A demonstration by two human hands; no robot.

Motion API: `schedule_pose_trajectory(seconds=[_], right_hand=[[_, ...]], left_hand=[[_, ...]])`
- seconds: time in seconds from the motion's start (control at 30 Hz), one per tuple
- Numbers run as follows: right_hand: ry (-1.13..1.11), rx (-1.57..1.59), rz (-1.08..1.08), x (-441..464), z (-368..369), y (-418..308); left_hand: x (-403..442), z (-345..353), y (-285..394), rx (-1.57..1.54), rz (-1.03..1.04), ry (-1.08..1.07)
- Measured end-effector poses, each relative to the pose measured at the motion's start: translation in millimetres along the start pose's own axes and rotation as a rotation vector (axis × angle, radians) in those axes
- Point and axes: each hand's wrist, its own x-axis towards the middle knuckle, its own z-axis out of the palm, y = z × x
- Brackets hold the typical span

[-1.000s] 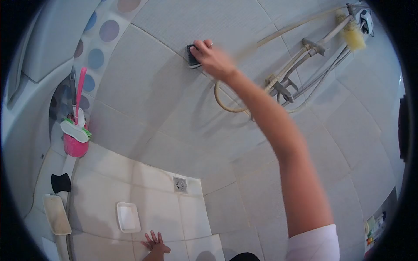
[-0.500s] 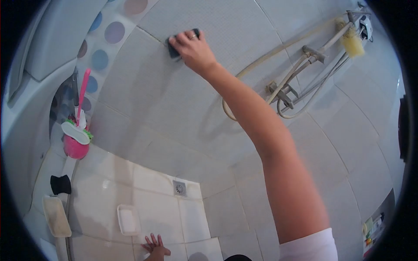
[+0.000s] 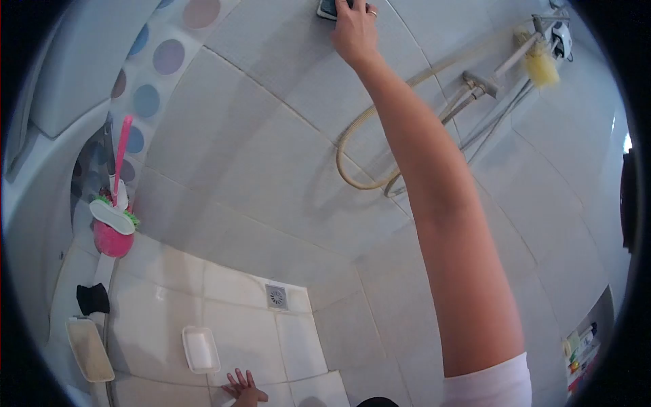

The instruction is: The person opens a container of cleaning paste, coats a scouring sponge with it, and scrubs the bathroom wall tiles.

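Observation:
At the top edge, my right hand point(image 3: 356, 37) is wrapped over a dark scrubbing sponge point(image 3: 327, 9) with a pale rim, held flat against the grey tiled wall point(image 3: 258, 136). The upper part of the sponge is cut off by the frame, and the hand covers some of it. Down at the bottom, my left hand point(image 3: 245, 391) has its fingers spread and holds nothing. Close to it, a white rectangular tray point(image 3: 217, 358) with something white inside lies on the pale floor tiles point(image 3: 156, 298).
A beige shower hose point(image 3: 346, 166) loops beside my right forearm. At left stand a pink-handled brush point(image 3: 122, 156), a pink round holder point(image 3: 112, 242), a black sponge point(image 3: 93, 298) and a beige tray point(image 3: 90, 349). A floor drain point(image 3: 277, 297) sits near the wall; bottles point(image 3: 583, 349) fill a niche.
My right hand has moved up and to the right along the wall with the sponge, reaching the frame's top edge. My left hand stays spread in about the same place.

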Motion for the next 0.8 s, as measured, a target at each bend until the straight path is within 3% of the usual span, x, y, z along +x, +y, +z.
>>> schedule_pose_trajectory(seconds=[0.07,0.1,0.23,0.27,0.3,0.33,0.37,0.43,0.6,0.67,0.8], right_hand=[[-0.244,0.151,-0.130,-3,-6,29],[-0.250,0.142,-0.133,-11,-11,47],[-0.312,-0.040,0.218,-65,-38,104],[-0.311,-0.040,0.214,-75,-43,102],[-0.361,-0.052,0.344,-82,-48,100],[-0.407,-0.067,0.472,-81,-52,101],[-0.401,-0.069,0.459,-71,-51,102],[-0.437,0.011,0.736,-43,-34,103],[-0.388,-0.006,0.347,34,-5,65],[-0.173,0.151,-0.136,31,23,64],[-0.334,0.284,-0.359,-17,-15,38]], left_hand=[[0,-3,0,0.009,0.002,-0.013],[-4,-4,3,0.001,-0.001,-0.015],[43,29,-17,-0.068,0.074,-0.043],[34,22,-15,-0.070,0.079,-0.043],[11,4,-8,-0.034,0.056,-0.037],[-4,-6,-3,0.002,0.038,-0.027],[-6,-3,-3,-0.004,0.050,-0.022],[2,5,-4,-0.029,0.027,0.032],[-1,1,-2,-0.049,0.043,0.033],[33,20,-1,-0.029,-0.051,0.023],[-12,-19,15,0.047,-0.078,-0.092]])
